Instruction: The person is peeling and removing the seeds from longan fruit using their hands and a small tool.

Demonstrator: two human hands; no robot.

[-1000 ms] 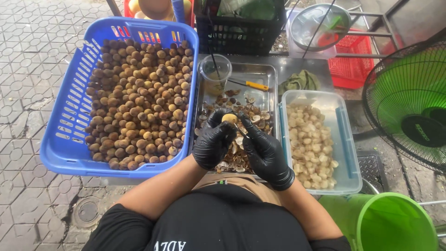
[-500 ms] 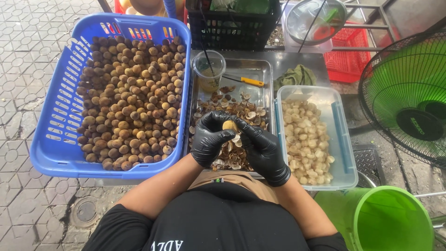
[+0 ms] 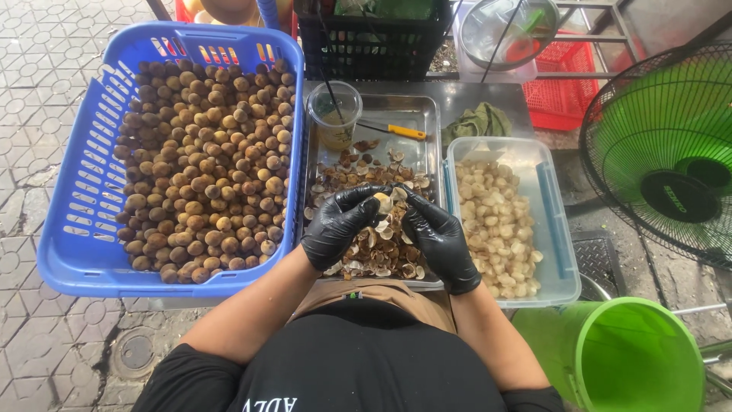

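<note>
Both gloved hands are meeting over the steel tray (image 3: 427, 114), gripping one small fruit (image 3: 380, 201) between their fingertips. The left hand (image 3: 339, 225) is pinching it from the left, and the right hand (image 3: 438, 236) is closing on it from the right, fingers bent around it. The fruit is showing pale flesh, half out of its shell. Compared with half a second ago, the hands are sitting in much the same spot above the shell pile (image 3: 374, 252), and the fruit is looking paler and more exposed than the yellowish piece held then.

The tray is lying on a metal table (image 3: 480, 95), with a yellow-handled knife (image 3: 393, 130) and a clear cup (image 3: 334, 114) at its far end. Just to the left, a blue basket (image 3: 76, 229) is holding a heap of brown unpeeled fruit. Just to the right, a clear tub (image 3: 553, 221) is holding peeled white flesh. A green cloth (image 3: 476, 122) is lying behind the tub.

Paved tiles are showing on the left. A green fan (image 3: 663, 152) is standing on the right, a green bucket (image 3: 633, 358) near the person's right elbow, and a black crate (image 3: 374, 38) and a red crate (image 3: 564, 84) beyond the table.
</note>
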